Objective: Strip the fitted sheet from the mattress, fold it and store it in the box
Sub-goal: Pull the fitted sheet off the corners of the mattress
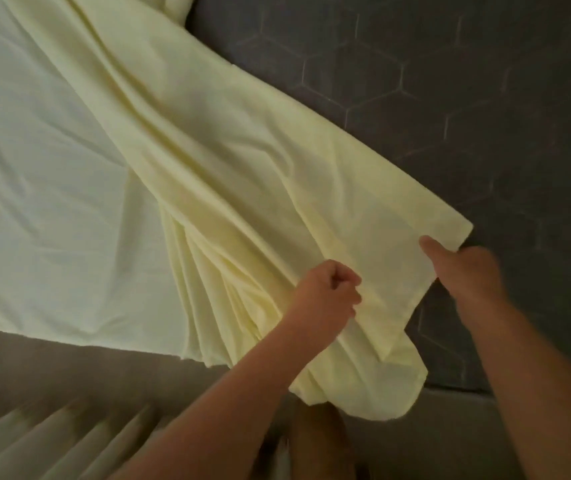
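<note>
Gripping a pale yellow sheet [207, 174], the left hand [325, 292] bunches cloth in a fist while the right hand [464, 268] pinches the corner at four o'clock. The sheet's length runs toward ten o'clock, across the dark mattress [484, 98].

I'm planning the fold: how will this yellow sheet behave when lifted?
Likely floppy: the sheet falls in long pleats beside the left hand. Probably light: the right hand holds a corner by thumb pinch. Unheld parts should sag, like the fold hanging lowest.
</note>
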